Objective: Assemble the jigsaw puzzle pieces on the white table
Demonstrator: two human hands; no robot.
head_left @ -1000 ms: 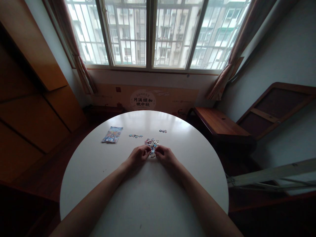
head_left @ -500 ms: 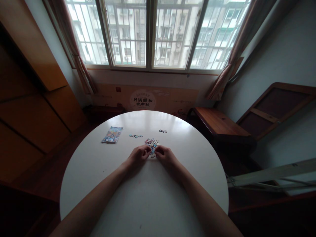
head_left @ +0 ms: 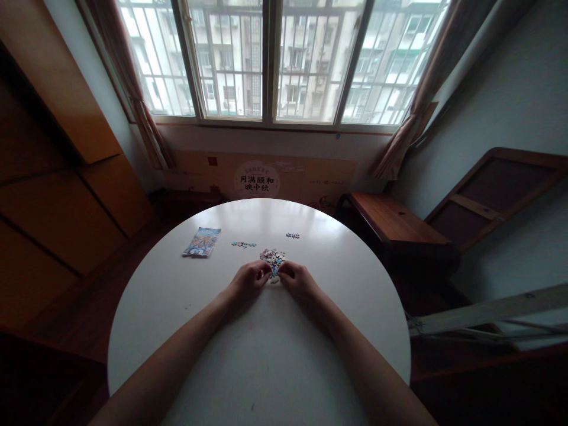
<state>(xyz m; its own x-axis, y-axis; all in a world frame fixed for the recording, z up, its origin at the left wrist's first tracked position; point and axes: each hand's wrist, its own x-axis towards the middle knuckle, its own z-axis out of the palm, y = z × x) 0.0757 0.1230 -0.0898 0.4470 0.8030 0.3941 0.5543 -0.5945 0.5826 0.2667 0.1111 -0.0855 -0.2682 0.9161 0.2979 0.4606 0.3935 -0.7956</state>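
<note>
A small heap of colourful jigsaw pieces (head_left: 273, 257) lies on the round white table (head_left: 261, 355). My left hand (head_left: 248, 280) and my right hand (head_left: 298, 280) rest side by side at the near edge of the heap, fingers curled and pinched on pieces between them. What exactly each hand pinches is too small to make out. A short joined strip of pieces (head_left: 243, 244) lies left of the heap, and a tiny cluster (head_left: 292, 235) lies beyond it to the right. A printed picture card (head_left: 202, 242) sits further left.
A wooden bench or low table (head_left: 393, 220) stands right of the round table. A folded wooden frame (head_left: 497, 192) leans on the right wall. A barred window (head_left: 270, 59) with curtains faces me. Wooden cabinets (head_left: 57, 177) fill the left side.
</note>
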